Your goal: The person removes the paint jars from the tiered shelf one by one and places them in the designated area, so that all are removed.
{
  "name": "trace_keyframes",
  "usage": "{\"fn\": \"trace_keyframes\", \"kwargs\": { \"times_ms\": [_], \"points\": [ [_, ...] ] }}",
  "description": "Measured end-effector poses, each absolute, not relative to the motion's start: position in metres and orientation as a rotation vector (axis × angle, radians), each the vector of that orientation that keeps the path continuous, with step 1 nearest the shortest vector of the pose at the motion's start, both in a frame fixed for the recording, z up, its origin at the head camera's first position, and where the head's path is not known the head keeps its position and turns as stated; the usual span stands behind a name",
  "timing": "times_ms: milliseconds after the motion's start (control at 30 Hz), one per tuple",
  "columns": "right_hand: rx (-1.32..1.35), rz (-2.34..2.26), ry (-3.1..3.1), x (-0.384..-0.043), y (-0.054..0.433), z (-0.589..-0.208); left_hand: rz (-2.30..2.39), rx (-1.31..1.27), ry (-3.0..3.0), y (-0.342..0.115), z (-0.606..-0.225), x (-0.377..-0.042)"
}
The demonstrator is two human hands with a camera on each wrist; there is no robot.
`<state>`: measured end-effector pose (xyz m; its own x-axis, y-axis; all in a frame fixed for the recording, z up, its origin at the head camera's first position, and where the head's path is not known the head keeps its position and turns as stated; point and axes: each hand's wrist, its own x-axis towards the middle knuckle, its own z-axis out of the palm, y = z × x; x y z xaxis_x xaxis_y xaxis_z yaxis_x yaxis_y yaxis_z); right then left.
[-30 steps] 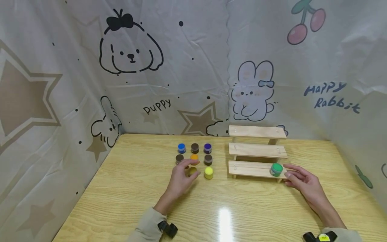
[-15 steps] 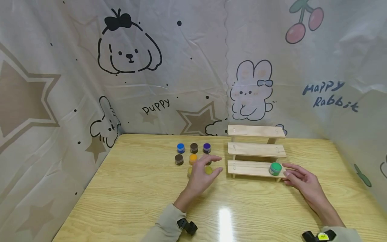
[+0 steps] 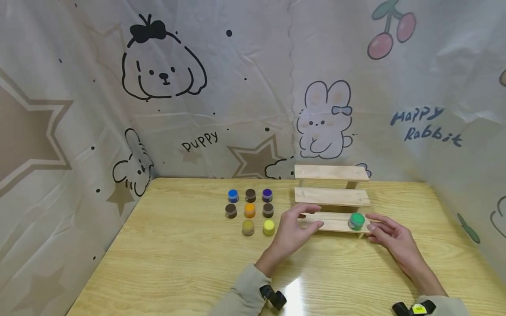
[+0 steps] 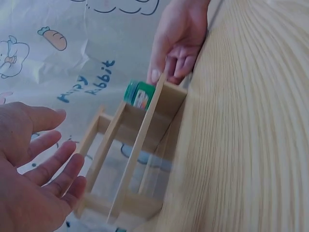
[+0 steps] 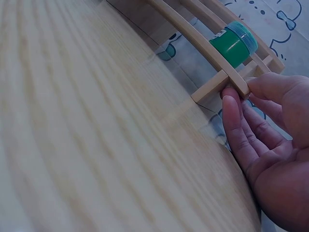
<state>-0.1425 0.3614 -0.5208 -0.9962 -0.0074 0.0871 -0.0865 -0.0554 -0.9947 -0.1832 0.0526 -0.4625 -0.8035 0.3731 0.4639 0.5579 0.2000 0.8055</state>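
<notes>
A three-step wooden display stand (image 3: 332, 196) stands at the right of the table. On the right part of its lowest step sits a green paint pot (image 3: 356, 221). My right hand (image 3: 395, 239) pinches the right end of that step; in the right wrist view its fingertips (image 5: 231, 104) lie round the board's end, just beside the pot. At the step's left end, my left hand (image 3: 294, 230) is held with thumb and fingers spread apart, nothing between them. The left wrist view has this left hand (image 4: 38, 169) in front of the stand, palm facing it.
Several small paint pots stand in rows left of the stand, among them a blue one (image 3: 233, 195), an orange one (image 3: 250, 210) and a bright yellow one (image 3: 269, 227). A printed curtain (image 3: 245, 87) hangs behind the wooden table (image 3: 178, 263).
My left hand has moved right, from over the yellow pots to the left end of the lowest step. My right hand stays at the right end. The green pot keeps its place on the step.
</notes>
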Motion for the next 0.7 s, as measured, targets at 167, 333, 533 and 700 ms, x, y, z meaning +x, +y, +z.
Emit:
{"fn": "trace_keyframes", "kwargs": {
  "times_ms": [167, 333, 533, 700],
  "points": [
    [0.098, 2.233, -2.137, -0.143, 0.363, -0.521, -1.699, -0.899, -2.336, 0.072, -0.462, -0.181],
    [0.073, 2.197, -2.167, -0.143, 0.362, -0.52, -1.731, -0.863, -2.416, 0.09, -0.459, -0.181],
    [0.039, 2.194, -2.176, -0.143, 0.362, -0.52, -1.669, -0.883, -2.486, 0.111, -0.461, -0.185],
    [0.068, 2.208, -2.159, -0.143, 0.362, -0.52, -1.63, -0.869, -2.529, 0.125, -0.466, -0.187]
  ]
}}
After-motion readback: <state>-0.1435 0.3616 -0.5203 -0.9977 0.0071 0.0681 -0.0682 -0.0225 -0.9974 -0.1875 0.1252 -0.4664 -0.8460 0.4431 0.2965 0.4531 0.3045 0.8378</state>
